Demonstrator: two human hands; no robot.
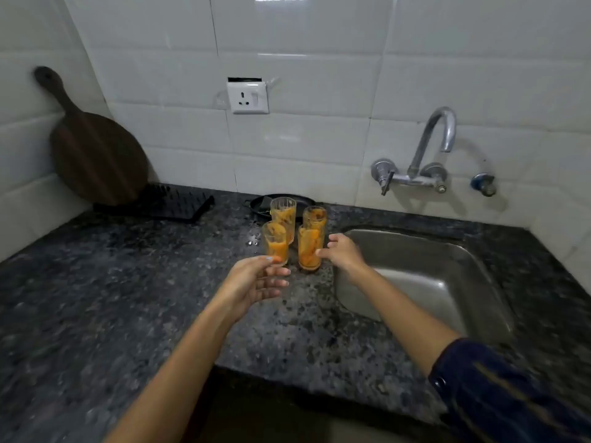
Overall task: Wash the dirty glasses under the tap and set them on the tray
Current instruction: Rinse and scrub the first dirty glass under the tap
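Several clear glasses smeared with orange residue stand in a tight group on the dark granite counter, just left of the sink. My left hand (pixel 256 279) reaches the front left glass (pixel 275 243); its thumb touches the glass near the base and its fingers are spread and relaxed. From above the sink's edge my right hand (pixel 342 252) has its thumb tip against the front right glass (pixel 308 251), the fingers loosely bent beside it. Two more glasses (pixel 283 215) stand behind. The tap (pixel 438 132) is on the wall, with no water running. A black ridged tray (pixel 179 203) lies at the back left.
The steel sink (pixel 415 273) is set in the counter at the right. A dark oval dish (pixel 259 203) lies right behind the glasses. A round wooden board (pixel 96 155) leans in the left corner over the tray. A wall socket (pixel 248 97) sits above.
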